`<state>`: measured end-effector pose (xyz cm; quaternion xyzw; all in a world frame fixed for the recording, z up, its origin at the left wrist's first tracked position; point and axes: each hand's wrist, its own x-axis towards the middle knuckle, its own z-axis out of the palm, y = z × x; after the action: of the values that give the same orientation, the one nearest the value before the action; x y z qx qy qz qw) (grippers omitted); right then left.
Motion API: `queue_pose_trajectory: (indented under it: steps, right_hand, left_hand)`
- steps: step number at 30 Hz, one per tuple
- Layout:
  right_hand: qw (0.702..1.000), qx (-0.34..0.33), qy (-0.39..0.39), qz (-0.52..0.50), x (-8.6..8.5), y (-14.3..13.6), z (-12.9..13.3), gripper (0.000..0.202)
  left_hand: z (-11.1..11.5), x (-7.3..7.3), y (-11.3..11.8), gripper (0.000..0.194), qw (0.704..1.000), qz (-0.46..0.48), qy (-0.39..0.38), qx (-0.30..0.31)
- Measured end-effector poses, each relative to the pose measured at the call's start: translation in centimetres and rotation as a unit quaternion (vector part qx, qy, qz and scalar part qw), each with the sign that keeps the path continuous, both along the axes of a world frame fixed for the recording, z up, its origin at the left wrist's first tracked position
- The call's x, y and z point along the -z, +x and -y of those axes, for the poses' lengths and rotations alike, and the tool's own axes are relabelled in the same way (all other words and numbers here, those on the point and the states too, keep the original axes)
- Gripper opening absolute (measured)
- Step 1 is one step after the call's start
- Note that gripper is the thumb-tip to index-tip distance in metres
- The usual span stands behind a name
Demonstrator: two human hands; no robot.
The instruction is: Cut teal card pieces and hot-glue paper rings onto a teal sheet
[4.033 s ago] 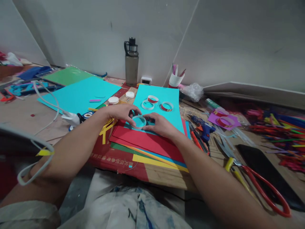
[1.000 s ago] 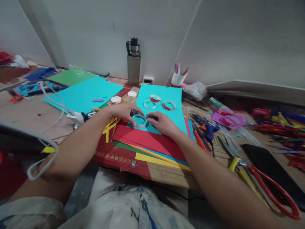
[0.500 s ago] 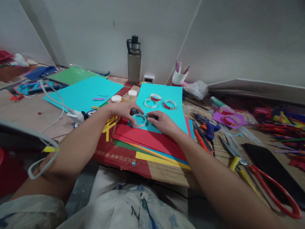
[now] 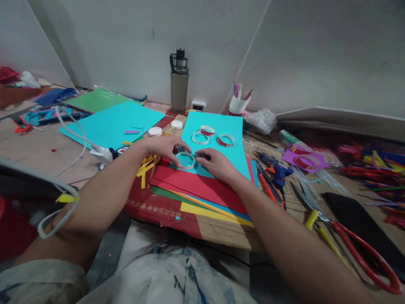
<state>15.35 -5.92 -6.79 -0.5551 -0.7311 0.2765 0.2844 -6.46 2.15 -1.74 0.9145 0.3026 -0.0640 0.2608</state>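
A thin white ring (image 4: 180, 166) lies on the turquoise sheet (image 4: 218, 119) in front of me. My left hand (image 4: 164, 147) curves around its left side, thumb at the near edge and forefinger at the far edge, closed on it. At the ring's right edge are the fingertips of my right hand (image 4: 215, 162); its thumb and fingers are bent but apart, with nothing visible between them. Farther back on the same sheet lie another white ring (image 4: 196, 142), a red-and-white ring (image 4: 207, 131) touching it, and a separate red-and-white ring (image 4: 225, 142).
Red sheets (image 4: 202, 185) and other coloured paper lie underneath. Yellow strips (image 4: 144, 171) are left. On the right are a glue gun (image 4: 280, 171), large red-handled scissors (image 4: 363, 249) and a black phone (image 4: 360, 219). A bottle (image 4: 179, 86) and pen cup (image 4: 238, 103) stand behind.
The view has shifted slightly. Both hands stay around the white ring in nearly the same pose, and the other rings have not moved.
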Motion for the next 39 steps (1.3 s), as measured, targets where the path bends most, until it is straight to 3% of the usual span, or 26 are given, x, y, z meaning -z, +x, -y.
queue_pose_trajectory:
  steps: [17, 24, 32, 39]
  right_hand:
    - [1.0, -0.005, 0.011, 0.018, -0.02, 0.02, -0.03, 0.03]
    - [1.0, -0.003, 0.012, 0.01, 0.21, 0.09, -0.06, 0.027]
    - [1.0, -0.004, 0.011, 0.009, 0.27, 0.08, -0.12, 0.028]
    - [1.0, 0.003, 0.004, 0.007, 0.16, 0.05, 0.0, 0.029]
  left_hand:
    - [-0.13, 0.05, -0.16, 0.072, 1.0, 0.01, 0.021, 0.015]
    - [0.14, -0.4, -0.11, 0.068, 0.999, 0.023, -0.001, -0.036]
    - [0.22, -0.21, 0.09, 0.075, 1.0, 0.011, 0.022, 0.004]
    - [0.14, -0.14, 0.14, 0.071, 1.0, 0.008, 0.017, 0.001]
